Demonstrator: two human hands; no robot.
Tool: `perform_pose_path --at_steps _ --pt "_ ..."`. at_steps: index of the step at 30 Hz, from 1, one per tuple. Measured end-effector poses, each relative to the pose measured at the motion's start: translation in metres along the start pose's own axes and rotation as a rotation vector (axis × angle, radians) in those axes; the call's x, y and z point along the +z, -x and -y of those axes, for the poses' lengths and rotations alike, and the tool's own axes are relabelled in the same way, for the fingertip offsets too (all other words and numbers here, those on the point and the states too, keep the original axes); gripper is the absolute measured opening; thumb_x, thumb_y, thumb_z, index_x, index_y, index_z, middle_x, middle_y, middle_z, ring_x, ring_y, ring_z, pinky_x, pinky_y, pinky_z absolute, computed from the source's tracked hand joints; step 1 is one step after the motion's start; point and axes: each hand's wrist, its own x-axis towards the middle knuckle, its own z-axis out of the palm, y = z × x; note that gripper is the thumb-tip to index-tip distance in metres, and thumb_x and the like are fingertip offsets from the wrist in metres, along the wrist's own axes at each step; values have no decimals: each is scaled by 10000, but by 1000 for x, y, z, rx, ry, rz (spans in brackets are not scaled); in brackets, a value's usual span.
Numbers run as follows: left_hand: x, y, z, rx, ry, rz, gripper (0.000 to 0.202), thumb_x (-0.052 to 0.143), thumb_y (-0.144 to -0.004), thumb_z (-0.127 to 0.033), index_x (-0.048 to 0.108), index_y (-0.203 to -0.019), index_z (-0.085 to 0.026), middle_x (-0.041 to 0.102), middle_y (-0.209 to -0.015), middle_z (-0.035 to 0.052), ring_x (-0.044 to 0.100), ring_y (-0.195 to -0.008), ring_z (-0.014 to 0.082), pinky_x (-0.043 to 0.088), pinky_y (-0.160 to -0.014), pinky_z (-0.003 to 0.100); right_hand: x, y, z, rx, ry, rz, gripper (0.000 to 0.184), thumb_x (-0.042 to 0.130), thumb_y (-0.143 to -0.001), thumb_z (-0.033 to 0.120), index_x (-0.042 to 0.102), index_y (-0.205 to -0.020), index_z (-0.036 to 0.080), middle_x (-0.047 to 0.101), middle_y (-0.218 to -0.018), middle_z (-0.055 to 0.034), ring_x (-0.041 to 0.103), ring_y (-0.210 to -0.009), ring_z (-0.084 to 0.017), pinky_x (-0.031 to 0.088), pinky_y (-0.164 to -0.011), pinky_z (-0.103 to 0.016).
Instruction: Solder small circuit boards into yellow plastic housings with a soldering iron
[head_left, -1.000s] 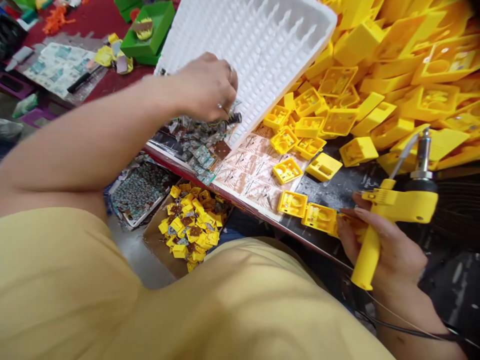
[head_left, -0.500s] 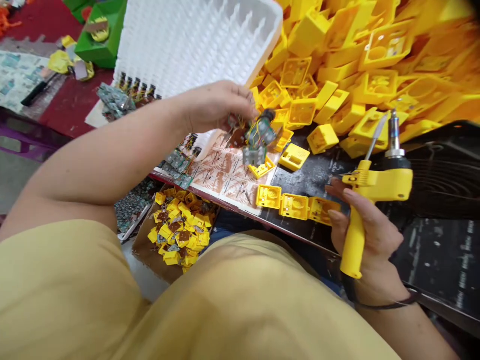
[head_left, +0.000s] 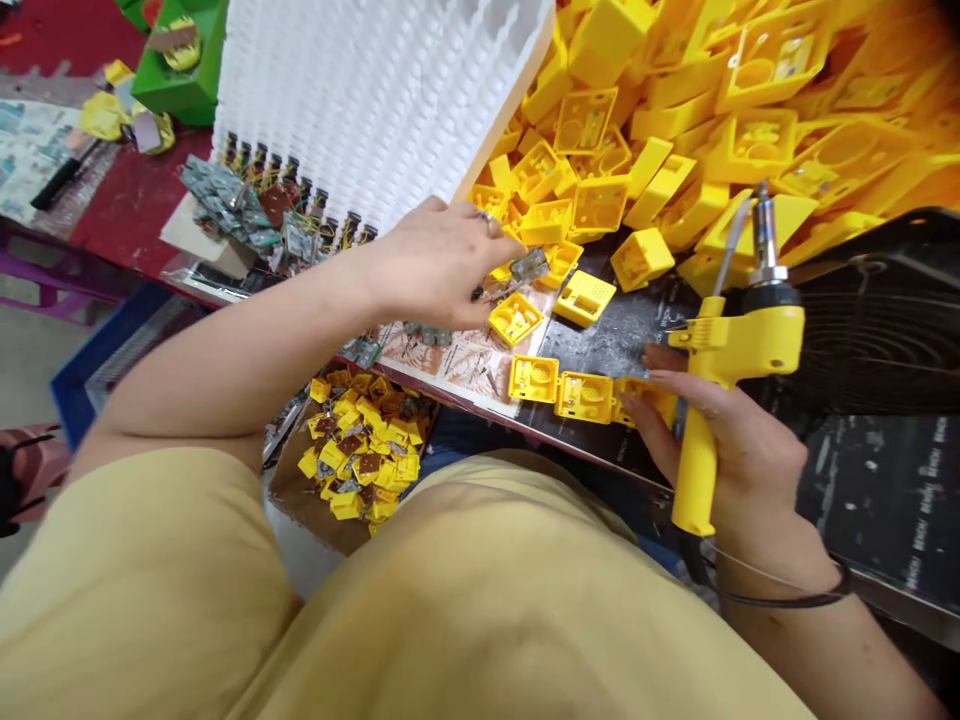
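My left hand (head_left: 442, 262) pinches a small wired circuit board (head_left: 527, 267) just above an open yellow plastic case (head_left: 515, 319) lying on the printed sheet (head_left: 457, 358). My right hand (head_left: 739, 465) is wrapped round the handle of a yellow soldering gun (head_left: 724, 355), whose metal tip points up and away. A row of three open yellow cases (head_left: 581, 393) lies along the table's near edge, right beside my right fingers.
A large heap of yellow cases (head_left: 712, 110) fills the back right. A white ridged tray (head_left: 375, 90) leans at the back, with small components (head_left: 255, 205) at its foot. Below the table edge, a cardboard box (head_left: 360, 455) holds several yellow parts. Green bins (head_left: 180, 70) stand far left.
My left hand left the pile of boards by the white tray, carried a wired board to the right and lowered it over the yellow case. The soldering gun shifted slightly left.
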Motion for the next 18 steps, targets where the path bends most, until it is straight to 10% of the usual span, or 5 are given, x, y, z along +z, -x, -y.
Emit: perform_pose_path --at_steps 7,14,18 --pt "35 -40 -10 -256 91 -158 199 737 -817 -382 725 -899 -201 726 -920 110 650 -1107 351 439 -1027 562 -1 5 2 -3 3 4 397 792 -836 143 620 -1185 221 732 -1192 -90 741 -1017 -224 637 -871 -283" --pt "-30 -18 25 -172 758 -642 295 802 -814 -494 605 -792 -275 667 -737 -35 606 -655 106 496 -614 336 -5 5 4 24 29 -13 388 793 -838 149 624 -1183 206 731 -1190 -93 745 -989 -206 617 -847 -229" --pt "-22 9 5 -158 974 -662 184 726 -859 -349 550 -848 -295 696 -745 -55 590 -570 99 442 -515 308 0 0 8 -7 7 12 393 797 -851 184 604 -1193 197 737 -1168 -96 744 -989 -200 614 -836 -240"
